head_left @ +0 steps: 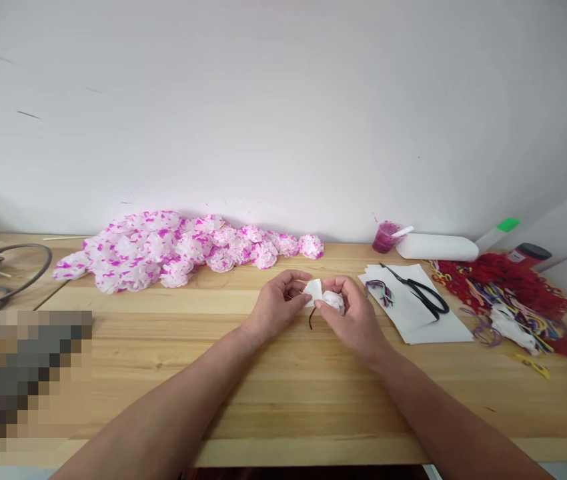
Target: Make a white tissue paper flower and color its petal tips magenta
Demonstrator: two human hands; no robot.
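Over the middle of the table, my left hand [282, 298] and my right hand [347, 312] meet around a white tissue paper flower [334, 301]. The fingers of my left hand pinch a fanned-out piece of the tissue on the left side. My right thumb and fingers close on the crumpled part to the right. A short dark strand of yarn [311, 319] hangs below, between the two hands. The fingertips partly hide the tissue, and whether the yarn is tied round it cannot be made out.
Pink-and-white paper flowers [148, 250] lie piled along the wall. Black scissors [421, 293] rest on white paper sheets [413, 327] at right. Beyond are a cup of purple liquid [384, 238], a white roll [436, 247], tangled yarn [503, 287] and a yellow tool [533, 365]. A cable [33, 283] curls at left.
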